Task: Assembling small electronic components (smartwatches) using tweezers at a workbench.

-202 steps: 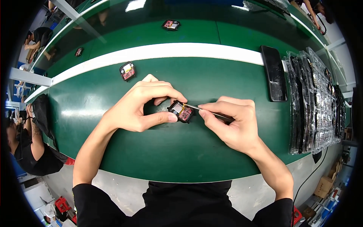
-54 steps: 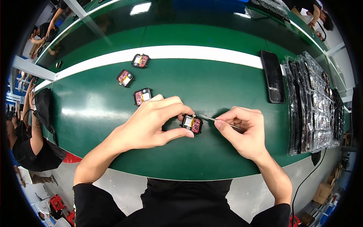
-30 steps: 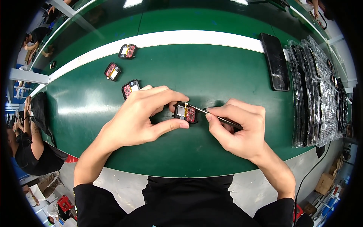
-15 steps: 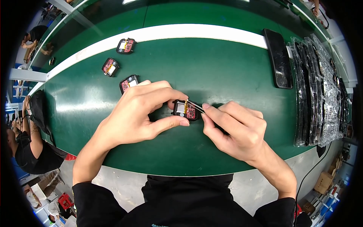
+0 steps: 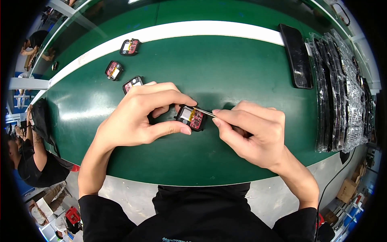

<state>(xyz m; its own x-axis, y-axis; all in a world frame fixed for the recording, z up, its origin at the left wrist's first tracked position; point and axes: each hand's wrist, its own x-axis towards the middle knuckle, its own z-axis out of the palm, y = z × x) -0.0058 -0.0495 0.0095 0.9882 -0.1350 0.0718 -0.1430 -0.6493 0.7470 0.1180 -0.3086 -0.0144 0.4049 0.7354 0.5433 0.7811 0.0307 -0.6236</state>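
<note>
My left hand (image 5: 139, 115) grips a small black device housing (image 5: 198, 128) between thumb and fingers over the green table. Inside the housing sit a red circuit board (image 5: 197, 119), a silver-grey block and a strip of yellow tape. My right hand (image 5: 254, 131) pinches a pair of metal tweezers (image 5: 205, 112), whose tips reach the upper edge of the housing near the yellow tape. Whether the tips hold anything is too small to tell. Just beyond my left hand lies a similar open housing (image 5: 132, 84), partly covered by that hand.
Two more open housings, one nearer (image 5: 114, 70) and one farther (image 5: 130, 47), lie at the far left. A black tray (image 5: 297, 56) stands at the far right beside a stack of plastic-wrapped trays (image 5: 338, 92). A white strip (image 5: 209, 29) crosses the green table (image 5: 225, 161). People work at the left.
The held housing has shifted slightly left and turned a little. The tweezers now lie at a flatter angle across its upper edge. Both hands keep their grip.
</note>
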